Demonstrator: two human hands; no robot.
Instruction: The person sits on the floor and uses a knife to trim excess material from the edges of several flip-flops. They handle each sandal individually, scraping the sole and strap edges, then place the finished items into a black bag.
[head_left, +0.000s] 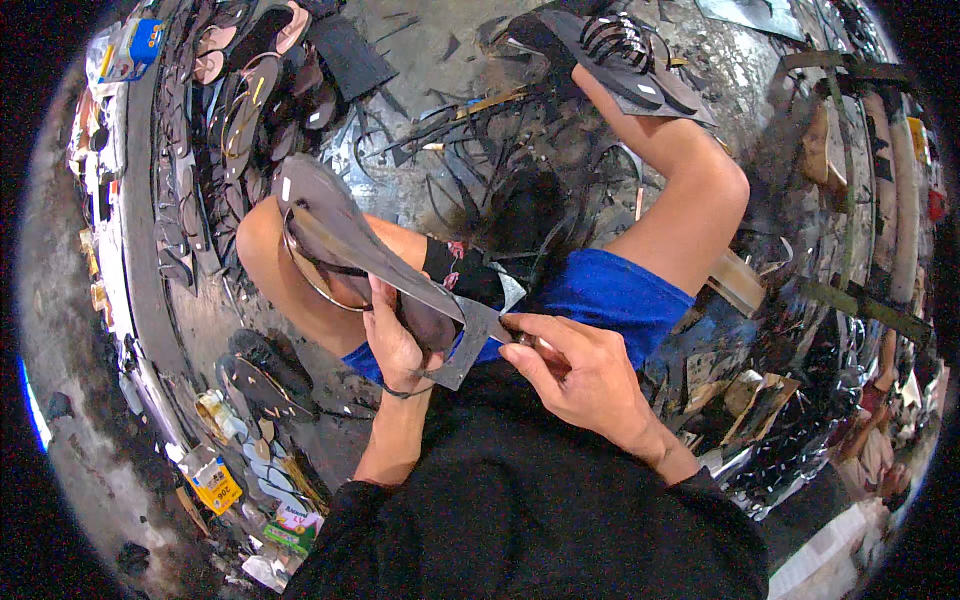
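Note:
In front of my lap my left hand (395,345) is closed round a dark brown thong sandal (345,215), which is tilted with one end pointing to the upper left. A grey sheet of sole material (470,345) sticks out past the sandal's near end, its edges cut angular. My right hand (575,370) is closed at that sheet's edge, thumb and fingers pinched on a small knife (507,336). Most of the knife is hidden by the fingers. Its thin tip meets the sheet's right edge.
Rows of sandals (240,120) lie at the far left. On my raised right knee side sits a stack of strapped sandals (640,65). Dark scraps (460,150) cover the floor ahead. A black sandal (265,375) and a yellow packet (212,482) lie left of me.

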